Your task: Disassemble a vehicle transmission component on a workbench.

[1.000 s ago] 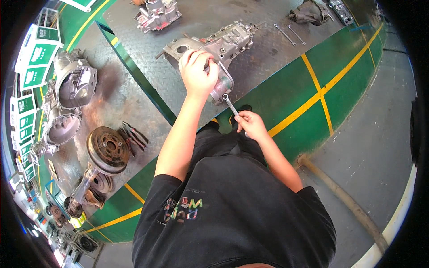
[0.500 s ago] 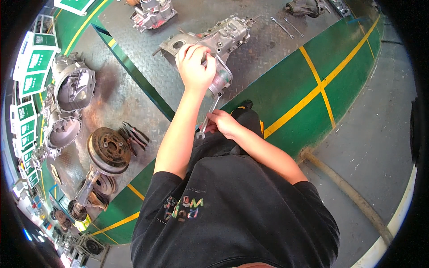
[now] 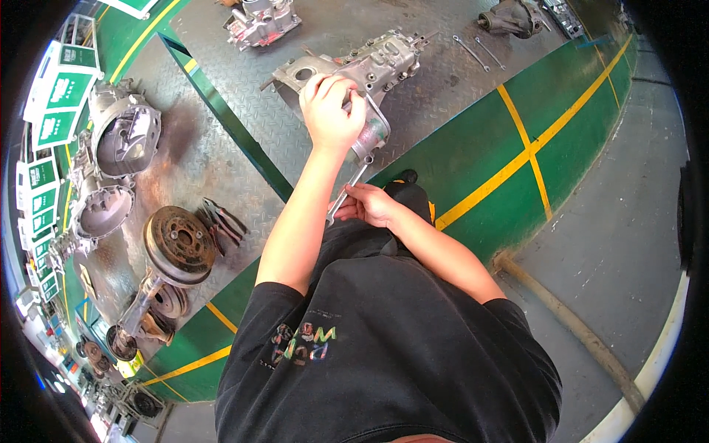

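My left hand (image 3: 331, 112) is closed over the near part of a grey metal gearbox (image 3: 384, 63), its fingers curled round the casing. Below that hand a rounded, flanged end of the casing (image 3: 373, 134) sticks out toward me. My right hand (image 3: 371, 205) grips a silver combination wrench (image 3: 353, 184) by its shank. The wrench's far ring end lies at the lower tip of the flanged end; whether it sits on a bolt is too small to tell. Its near end reaches down beside my dark trousers.
On the patterned metal bench lie two more wrenches (image 3: 473, 53), a reddish-grey gear casing (image 3: 262, 23) and a dark casting (image 3: 511, 18). To the left are bell-shaped housings (image 3: 127, 140), a rusty brake drum (image 3: 177, 244) and pliers (image 3: 224, 220). A raised green strip (image 3: 229, 122) crosses the bench.
The wrench has swung slightly, its ring end shifting a little right, and my right hand has turned with it. My left hand keeps its hold on the casing. The whole view has shifted slightly.
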{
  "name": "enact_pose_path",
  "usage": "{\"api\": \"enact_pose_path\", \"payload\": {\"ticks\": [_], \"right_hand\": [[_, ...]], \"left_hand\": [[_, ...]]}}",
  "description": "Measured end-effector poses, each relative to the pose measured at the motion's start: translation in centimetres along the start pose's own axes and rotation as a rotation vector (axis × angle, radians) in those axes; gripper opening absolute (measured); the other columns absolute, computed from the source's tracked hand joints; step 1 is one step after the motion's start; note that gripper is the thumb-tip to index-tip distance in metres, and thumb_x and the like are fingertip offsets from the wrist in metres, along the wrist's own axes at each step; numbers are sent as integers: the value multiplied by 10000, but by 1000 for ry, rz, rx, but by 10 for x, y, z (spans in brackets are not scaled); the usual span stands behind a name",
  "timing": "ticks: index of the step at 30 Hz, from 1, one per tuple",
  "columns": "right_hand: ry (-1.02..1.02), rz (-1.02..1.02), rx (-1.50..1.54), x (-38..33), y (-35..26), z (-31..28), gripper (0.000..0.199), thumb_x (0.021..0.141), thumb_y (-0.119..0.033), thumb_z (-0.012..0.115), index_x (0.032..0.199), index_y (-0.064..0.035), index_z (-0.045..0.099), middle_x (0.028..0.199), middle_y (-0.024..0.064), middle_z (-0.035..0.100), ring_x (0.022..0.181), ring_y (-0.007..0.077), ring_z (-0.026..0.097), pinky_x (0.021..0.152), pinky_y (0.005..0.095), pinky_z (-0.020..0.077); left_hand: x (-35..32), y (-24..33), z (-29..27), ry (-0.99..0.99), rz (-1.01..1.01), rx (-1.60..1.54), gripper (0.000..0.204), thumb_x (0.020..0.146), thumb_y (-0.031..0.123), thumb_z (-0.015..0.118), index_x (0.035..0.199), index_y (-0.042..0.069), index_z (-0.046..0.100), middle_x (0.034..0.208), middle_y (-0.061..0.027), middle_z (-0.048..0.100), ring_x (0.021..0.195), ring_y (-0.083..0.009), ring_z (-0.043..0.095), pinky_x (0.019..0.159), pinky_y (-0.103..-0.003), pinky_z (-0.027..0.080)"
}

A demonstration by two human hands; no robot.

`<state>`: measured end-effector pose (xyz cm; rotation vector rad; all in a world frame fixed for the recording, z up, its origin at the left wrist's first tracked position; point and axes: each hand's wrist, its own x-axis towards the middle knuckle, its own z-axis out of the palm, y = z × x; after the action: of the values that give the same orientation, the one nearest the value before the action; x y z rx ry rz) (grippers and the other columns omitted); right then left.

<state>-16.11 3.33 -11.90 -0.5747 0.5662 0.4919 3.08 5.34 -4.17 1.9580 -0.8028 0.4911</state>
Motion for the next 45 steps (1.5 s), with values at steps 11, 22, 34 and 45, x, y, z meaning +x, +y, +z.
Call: {"api": "enact_pose_path", "payload": {"ticks": [11, 22, 34, 45], "right_hand": [[147, 29, -39, -16, -5, 9, 310, 1074, -268, 395, 1127, 4, 533, 1047, 247, 714, 791, 293, 732, 681, 353, 575], [351, 35, -174, -38, -7, -11, 295, 1041, -313, 511, 954, -38, 577, 727, 81, 628, 598, 205, 606, 614, 340, 507], [235, -210, -2175, -26, -195, -52, 437, 827, -521, 695, 785, -89, 747, 785, 137, 704, 769, 332, 668, 717, 451, 509], [-43, -978, -2006, -5, -202, -88, 383, 691, -453, 808, 694, -99, 662, 738, 16, 655, 867, 229, 561, 881, 431, 387]], "left_hand": [[1, -1, -1, 10, 3, -10, 102, 725, 103, 674, 822, 77, 689, 910, -77, 700, 1003, -315, 606, 935, -430, 447], [-1, -5, 3, 25, -8, -23, 104, 705, 127, 681, 805, 98, 685, 917, -34, 684, 1043, -283, 587, 935, -444, 420], [4, 5, -2, 6, -39, -6, 142, 697, 68, 675, 838, 80, 685, 916, -56, 680, 1024, -304, 609, 934, -438, 448], [6, 11, -3, -146, 0, 195, 189, 676, 38, 650, 860, 78, 665, 928, -68, 679, 1016, -307, 603, 946, -422, 456]]}}
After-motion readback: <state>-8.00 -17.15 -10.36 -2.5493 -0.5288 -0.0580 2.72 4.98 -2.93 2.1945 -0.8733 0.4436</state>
